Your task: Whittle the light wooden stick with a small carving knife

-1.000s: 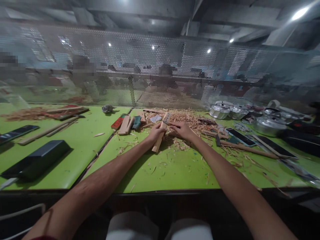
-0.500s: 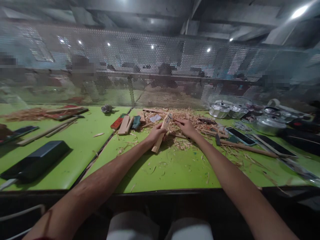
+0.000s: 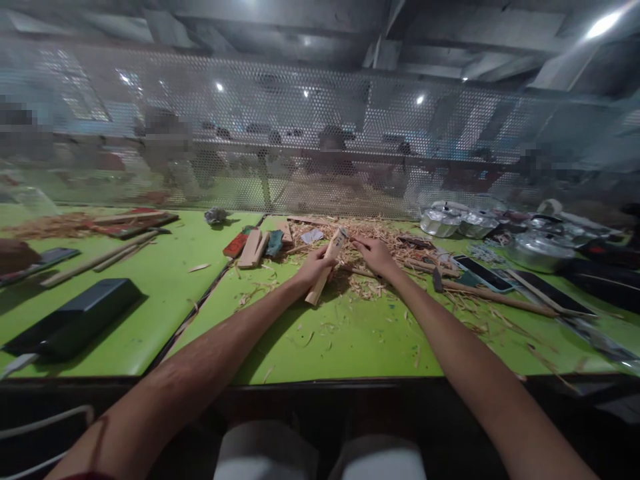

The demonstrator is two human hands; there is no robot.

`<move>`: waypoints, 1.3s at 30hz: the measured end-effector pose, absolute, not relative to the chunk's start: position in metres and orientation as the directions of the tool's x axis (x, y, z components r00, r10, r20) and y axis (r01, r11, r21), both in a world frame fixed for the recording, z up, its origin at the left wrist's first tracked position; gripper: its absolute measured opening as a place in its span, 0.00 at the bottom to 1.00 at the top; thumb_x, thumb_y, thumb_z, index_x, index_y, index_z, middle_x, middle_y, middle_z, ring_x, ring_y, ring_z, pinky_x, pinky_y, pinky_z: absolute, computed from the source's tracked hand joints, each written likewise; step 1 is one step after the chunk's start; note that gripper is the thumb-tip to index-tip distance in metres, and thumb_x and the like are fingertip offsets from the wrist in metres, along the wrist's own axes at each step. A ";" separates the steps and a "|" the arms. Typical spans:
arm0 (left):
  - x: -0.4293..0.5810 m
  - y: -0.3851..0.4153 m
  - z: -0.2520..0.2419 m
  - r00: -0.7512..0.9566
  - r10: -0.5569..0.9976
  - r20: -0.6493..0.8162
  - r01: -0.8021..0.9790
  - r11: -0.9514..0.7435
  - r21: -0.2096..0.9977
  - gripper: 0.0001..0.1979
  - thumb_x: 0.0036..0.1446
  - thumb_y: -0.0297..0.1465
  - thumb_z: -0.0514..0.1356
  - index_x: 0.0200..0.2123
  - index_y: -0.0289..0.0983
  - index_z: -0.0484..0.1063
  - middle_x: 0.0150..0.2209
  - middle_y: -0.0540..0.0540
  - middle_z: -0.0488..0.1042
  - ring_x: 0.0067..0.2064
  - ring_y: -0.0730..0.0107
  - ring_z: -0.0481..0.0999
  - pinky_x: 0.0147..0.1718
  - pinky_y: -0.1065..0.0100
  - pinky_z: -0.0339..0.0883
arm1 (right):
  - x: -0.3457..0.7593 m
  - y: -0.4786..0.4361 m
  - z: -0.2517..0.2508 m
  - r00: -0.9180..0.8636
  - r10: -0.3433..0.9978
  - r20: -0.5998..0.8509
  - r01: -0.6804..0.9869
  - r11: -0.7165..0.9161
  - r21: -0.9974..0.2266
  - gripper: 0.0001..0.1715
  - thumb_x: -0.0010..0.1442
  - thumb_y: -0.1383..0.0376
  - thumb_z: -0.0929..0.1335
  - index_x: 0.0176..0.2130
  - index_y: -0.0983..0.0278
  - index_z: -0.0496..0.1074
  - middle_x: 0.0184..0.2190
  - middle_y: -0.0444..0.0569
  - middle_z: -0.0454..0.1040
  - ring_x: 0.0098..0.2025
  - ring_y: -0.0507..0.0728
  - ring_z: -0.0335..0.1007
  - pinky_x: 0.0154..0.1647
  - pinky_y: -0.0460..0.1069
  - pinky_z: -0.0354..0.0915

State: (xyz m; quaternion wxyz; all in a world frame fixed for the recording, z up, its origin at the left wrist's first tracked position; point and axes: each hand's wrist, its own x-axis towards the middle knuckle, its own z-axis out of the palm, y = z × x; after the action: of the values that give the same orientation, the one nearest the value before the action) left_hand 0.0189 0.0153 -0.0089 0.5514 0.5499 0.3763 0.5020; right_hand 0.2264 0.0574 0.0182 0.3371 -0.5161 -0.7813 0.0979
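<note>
My left hand (image 3: 314,265) is closed around a pale wooden block (image 3: 320,279), which stands tilted above the green table, with dark marks near its upper end. Close to that upper end is my right hand (image 3: 374,255), its fingers pinched together. Whatever those fingers hold is too small and blurred to make out. Curled wood shavings (image 3: 367,288) lie below and behind both hands. Left of the block are more wood pieces (image 3: 250,250), a red block (image 3: 235,246) and a crumpled dark green piece (image 3: 274,243).
On the right lie a hammer (image 3: 495,297), a phone (image 3: 483,273) and metal kettles (image 3: 543,251). A black box (image 3: 75,317) with a white cable and wooden sticks (image 3: 100,260) occupy the left. Another person's hand (image 3: 17,258) shows at the left edge. A perforated screen (image 3: 340,180) stands behind.
The view has shifted very slightly. My hands and the wooden block keep almost the same pose. At the left edge, a little more of the other person's hand shows.
</note>
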 end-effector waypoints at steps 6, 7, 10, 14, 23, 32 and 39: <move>0.017 0.014 -0.008 0.233 0.965 0.120 -0.114 -0.096 0.989 0.28 0.44 0.30 0.63 0.53 0.35 0.72 0.22 0.56 0.69 0.17 0.74 0.67 0.19 0.70 0.61 | 0.226 0.052 0.023 -0.242 0.882 0.405 0.754 0.433 -0.493 0.22 0.73 0.61 0.66 0.60 0.63 0.79 0.60 0.53 0.76 0.60 0.60 0.75 0.63 0.52 0.67; 0.016 0.014 -0.008 0.234 0.965 0.119 -0.109 -0.095 0.989 0.29 0.44 0.30 0.63 0.53 0.35 0.72 0.22 0.55 0.69 0.17 0.74 0.67 0.19 0.70 0.61 | 0.226 0.051 0.024 -0.241 0.882 0.404 0.757 0.432 -0.491 0.21 0.73 0.61 0.66 0.60 0.62 0.79 0.60 0.53 0.76 0.60 0.60 0.75 0.63 0.52 0.67; 0.016 0.013 -0.007 0.231 0.966 0.120 -0.099 -0.100 0.990 0.28 0.44 0.30 0.63 0.52 0.35 0.72 0.21 0.55 0.69 0.17 0.74 0.66 0.19 0.70 0.61 | 0.226 0.052 0.023 -0.228 0.888 0.399 0.771 0.415 -0.482 0.22 0.73 0.61 0.66 0.61 0.62 0.78 0.60 0.53 0.76 0.60 0.59 0.75 0.63 0.51 0.67; 0.016 0.010 -0.004 0.238 0.962 0.133 -0.092 -0.114 0.989 0.26 0.44 0.30 0.63 0.50 0.34 0.72 0.22 0.55 0.69 0.17 0.74 0.66 0.19 0.70 0.61 | 0.234 0.060 0.019 -0.136 0.899 0.416 0.794 0.350 -0.497 0.22 0.72 0.60 0.66 0.59 0.63 0.80 0.58 0.54 0.78 0.59 0.60 0.76 0.62 0.53 0.68; 0.020 0.006 0.000 0.235 0.965 0.113 -0.048 -0.105 0.993 0.16 0.49 0.31 0.62 0.43 0.36 0.73 0.22 0.54 0.68 0.17 0.74 0.66 0.19 0.70 0.61 | 0.245 0.075 0.015 -0.105 0.881 0.462 0.708 0.392 -0.587 0.22 0.72 0.61 0.63 0.56 0.60 0.81 0.57 0.53 0.79 0.59 0.61 0.76 0.64 0.55 0.66; -0.028 0.014 0.052 0.588 0.808 0.042 0.314 -0.275 0.909 0.08 0.50 0.31 0.69 0.36 0.38 0.82 0.26 0.47 0.76 0.24 0.68 0.75 0.24 0.70 0.66 | 0.235 0.060 0.046 0.033 0.922 0.385 0.632 0.279 -0.723 0.19 0.77 0.61 0.57 0.55 0.66 0.70 0.32 0.45 0.79 0.33 0.51 0.71 0.37 0.43 0.65; -0.046 0.039 0.058 0.541 0.840 0.034 0.421 -0.306 0.854 0.09 0.39 0.25 0.74 0.24 0.39 0.79 0.19 0.50 0.72 0.21 0.69 0.72 0.24 0.71 0.62 | 0.235 0.029 0.097 -0.368 0.847 0.385 0.586 0.532 -0.611 0.17 0.73 0.58 0.64 0.42 0.66 0.76 0.32 0.46 0.77 0.31 0.51 0.65 0.35 0.44 0.61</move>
State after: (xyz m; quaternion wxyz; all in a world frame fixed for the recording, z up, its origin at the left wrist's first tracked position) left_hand -0.0456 0.0386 0.0580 0.4230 0.7691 0.4102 0.2476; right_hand 0.2350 0.0294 0.0966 0.3439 -0.4449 -0.8049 0.1896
